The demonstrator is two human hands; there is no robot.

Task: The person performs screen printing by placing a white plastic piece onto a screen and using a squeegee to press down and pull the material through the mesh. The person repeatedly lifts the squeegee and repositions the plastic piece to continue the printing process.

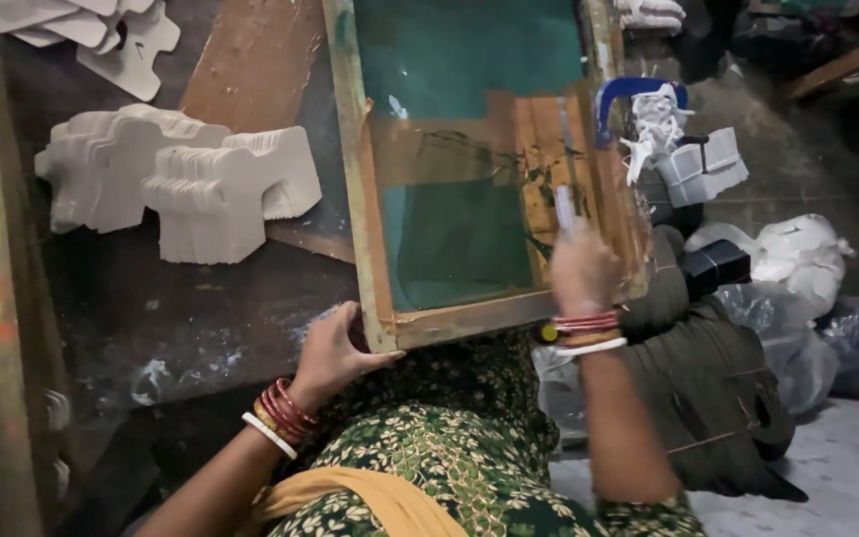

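Green patterned lap [449, 467] sits below a wooden screen frame [365, 199]; left hand [330, 353] grips its corner, right hand [581, 270] holds a white tool [563, 204].

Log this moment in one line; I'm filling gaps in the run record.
left hand: grips corner of wooden screen-printing frame | right hand: holds thin tool on the mesh | stacks of white die-cut cards: on table

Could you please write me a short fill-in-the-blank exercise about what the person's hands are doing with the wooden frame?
1. The left hand grips the frame's lower ____ corner.
2. The mesh of the wooden screen frame is ____ in colour.
3. The right hand rests on the ____ side of the frame.
4. The stacks of cut card pieces are ____.

Missing words: left; green; right; white
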